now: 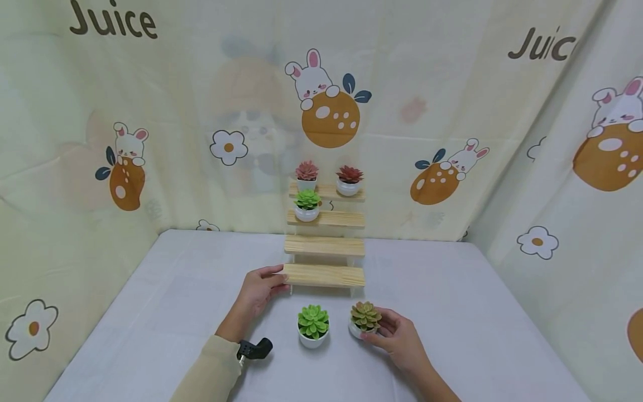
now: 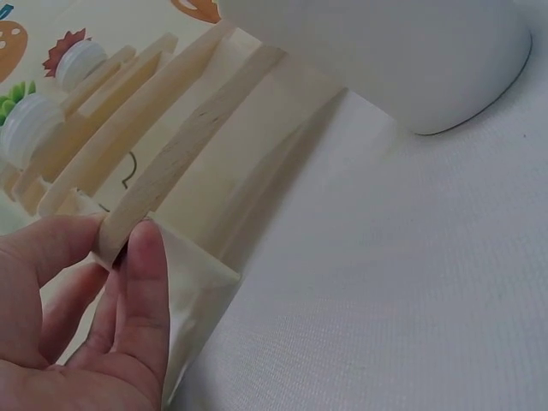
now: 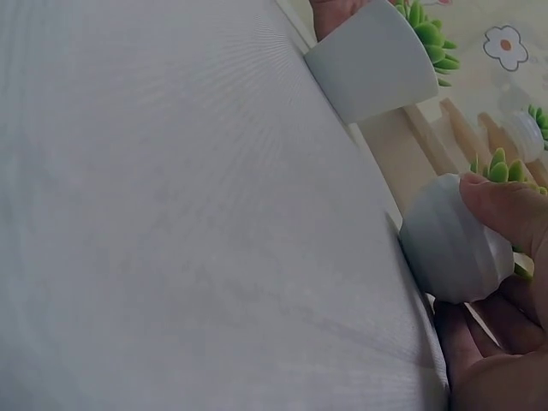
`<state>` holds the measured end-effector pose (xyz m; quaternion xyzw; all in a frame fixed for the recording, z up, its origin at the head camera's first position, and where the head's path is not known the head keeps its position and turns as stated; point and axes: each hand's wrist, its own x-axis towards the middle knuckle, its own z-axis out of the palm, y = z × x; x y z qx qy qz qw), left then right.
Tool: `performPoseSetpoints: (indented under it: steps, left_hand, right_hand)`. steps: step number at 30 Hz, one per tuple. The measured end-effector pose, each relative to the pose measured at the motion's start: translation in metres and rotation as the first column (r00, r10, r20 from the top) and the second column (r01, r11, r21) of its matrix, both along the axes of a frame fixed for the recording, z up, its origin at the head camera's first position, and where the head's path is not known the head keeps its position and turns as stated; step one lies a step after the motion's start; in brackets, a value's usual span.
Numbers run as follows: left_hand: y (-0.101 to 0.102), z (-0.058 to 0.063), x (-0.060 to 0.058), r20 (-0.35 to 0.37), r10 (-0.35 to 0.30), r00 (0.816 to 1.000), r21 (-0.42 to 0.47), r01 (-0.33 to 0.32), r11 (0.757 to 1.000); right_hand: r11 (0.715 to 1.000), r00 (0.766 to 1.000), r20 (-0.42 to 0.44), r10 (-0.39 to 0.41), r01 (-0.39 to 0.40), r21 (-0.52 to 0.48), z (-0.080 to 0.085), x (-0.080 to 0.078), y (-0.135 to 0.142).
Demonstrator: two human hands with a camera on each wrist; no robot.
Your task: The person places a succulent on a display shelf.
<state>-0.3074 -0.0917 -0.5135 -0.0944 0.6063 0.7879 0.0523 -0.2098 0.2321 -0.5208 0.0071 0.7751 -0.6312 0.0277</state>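
Note:
My left hand (image 1: 261, 287) pinches the left end of the lowest wooden shelf (image 1: 324, 274) between thumb and fingers; the left wrist view shows the grip on the board's end (image 2: 116, 235). In my right hand (image 1: 399, 338) is a brownish-green potted succulent (image 1: 365, 317), gripped by its white pot (image 3: 454, 244) with the thumb on one side and fingers on the other. The pot is at the tabletop in the right wrist view. Between the hands a bright green potted succulent (image 1: 313, 324) stands upright on the table in front of the shelf.
The stepped wooden stand rises at the back. Its top tier (image 1: 329, 193) bears a pink succulent (image 1: 307, 174) and a dark red succulent (image 1: 349, 180). One tier lower, a green succulent (image 1: 307, 204) sits at the left. Behind hangs a printed curtain (image 1: 392, 100); a white cloth (image 1: 442, 301) covers the table.

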Motion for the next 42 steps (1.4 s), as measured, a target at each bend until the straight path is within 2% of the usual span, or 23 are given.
performPoseSetpoints:
  steps: [8,18,34,42]
  left_hand:
    - [0.000,0.000,0.000,-0.001,-0.001,1.000,0.004,0.001,1.000]
    - [0.000,0.001,0.000,0.006,-0.002,1.000,-0.001,0.002,1.000]
    - [-0.001,0.003,-0.001,0.031,-0.011,0.999,-0.008,0.011,1.000]
    - [-0.002,0.002,-0.001,0.024,-0.012,1.000,-0.003,0.012,1.000]
  right_hand:
    - [1.000,1.000,0.019,-0.016,0.016,-0.009,0.004,-0.001,0.000]
    - [0.996,0.999,0.032,0.015,-0.012,-0.092,0.005,-0.007,0.000]
    - [0.988,0.997,-0.036,0.066,-0.071,-0.134,0.006,-0.015,-0.006]
    - [0.992,0.995,-0.066,0.070,-0.077,-0.099,0.012,-0.019,-0.011]
